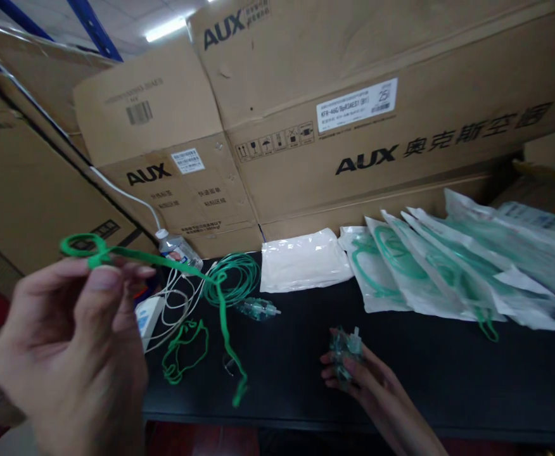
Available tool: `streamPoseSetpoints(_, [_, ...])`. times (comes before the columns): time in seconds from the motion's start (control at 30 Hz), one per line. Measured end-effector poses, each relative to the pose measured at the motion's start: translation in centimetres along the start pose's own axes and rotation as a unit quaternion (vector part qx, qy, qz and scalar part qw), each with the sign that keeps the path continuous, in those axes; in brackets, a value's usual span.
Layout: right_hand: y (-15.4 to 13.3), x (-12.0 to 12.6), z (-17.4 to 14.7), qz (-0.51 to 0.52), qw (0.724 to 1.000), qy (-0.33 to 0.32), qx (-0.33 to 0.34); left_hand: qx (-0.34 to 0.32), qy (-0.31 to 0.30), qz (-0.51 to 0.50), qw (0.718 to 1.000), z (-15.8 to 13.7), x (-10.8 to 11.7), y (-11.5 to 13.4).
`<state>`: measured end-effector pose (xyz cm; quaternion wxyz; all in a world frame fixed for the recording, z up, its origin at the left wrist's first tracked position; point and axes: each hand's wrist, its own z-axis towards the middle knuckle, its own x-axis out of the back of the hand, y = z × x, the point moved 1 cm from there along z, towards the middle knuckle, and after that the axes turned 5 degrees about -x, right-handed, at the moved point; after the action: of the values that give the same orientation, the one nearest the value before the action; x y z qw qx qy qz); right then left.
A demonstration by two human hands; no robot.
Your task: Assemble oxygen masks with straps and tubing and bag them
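Note:
My left hand [82, 342], raised at the left, pinches a green elastic strap [163, 259] between thumb and fingers. A loop of the strap stands above the thumb, and its long end hangs down to the right. Low over the table, my right hand [358, 370] is closed around a small clear-green plastic nebulizer cup [346, 347]. Another green strap [182, 351] lies loose on the table. Beside a coil of green tubing [234, 278] rests a second clear-green plastic piece [258, 309]. A small clear object [229, 365] sits near the hanging strap end.
Several white packets with green tubing [391, 266] lean in a row at the right. A white packet [301, 263] lies at the back of the black table [296, 392]. Large cardboard boxes [296, 183] wall the back. A plastic bottle [180, 248], white cables and a power strip [147, 320] stand left.

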<state>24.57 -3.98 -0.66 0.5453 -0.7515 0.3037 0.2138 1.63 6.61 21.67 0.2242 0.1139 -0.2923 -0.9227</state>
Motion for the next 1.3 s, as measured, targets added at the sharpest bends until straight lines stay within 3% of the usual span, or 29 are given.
streamPoseSetpoints(0.07, [0.0, 0.1, -0.4, 0.009, 1.0, 0.016, 0.01, 0.051, -0.029, -0.072, 0.996, -2.1, -0.9, -0.5])
streamPoseSetpoints(0.13, [-0.2, 0.2, -0.9, 0.019, 0.999, 0.033, 0.018, 0.147, -0.107, -0.08, 0.98, -5.3, -1.5, -1.7])
streamPoseSetpoints(0.27, [-1.1, 0.5, -1.8, 0.025, 0.994, 0.094, 0.044, 0.335, -0.209, -0.035, 0.918, -13.3, -1.5, -4.6])
streamPoseSetpoints(0.37, [-1.8, 1.3, -2.5, -0.011, 0.988, 0.142, 0.063, 0.4, -0.262, -0.003, 0.878, -18.4, -0.6, -5.9])
streamPoseSetpoints(0.47, [-2.1, 1.7, -3.3, -0.067, 0.987, 0.134, 0.053, 0.372, -0.319, 0.04, 0.871, -20.9, 0.8, -6.4])
streamPoseSetpoints(0.6, [-2.1, 0.5, -3.4, -0.097, 0.993, 0.054, 0.037, 0.315, -0.353, 0.094, 0.876, -21.3, 1.9, -6.9])
streamPoseSetpoints(0.8, [-1.2, -2.5, -1.9, -0.086, 0.996, -0.032, 0.006, 0.333, -0.318, 0.068, 0.885, -20.6, 0.7, -7.3])
streamPoseSetpoints(1.03, [-0.9, -2.8, -1.1, -0.053, 0.997, -0.051, 0.038, 0.266, -0.388, 0.035, 0.882, -19.6, -0.3, -6.2])
streamPoseSetpoints(1.17, [-1.9, -3.2, -1.0, -0.154, 0.986, -0.024, 0.054, 0.253, -0.409, 0.014, 0.876, -19.5, -0.6, -6.1])
streamPoseSetpoints(1.3, [-2.0, -3.3, -0.9, -0.274, 0.956, -0.037, 0.1, 0.275, -0.415, 0.02, 0.867, -19.6, -0.6, -6.5])
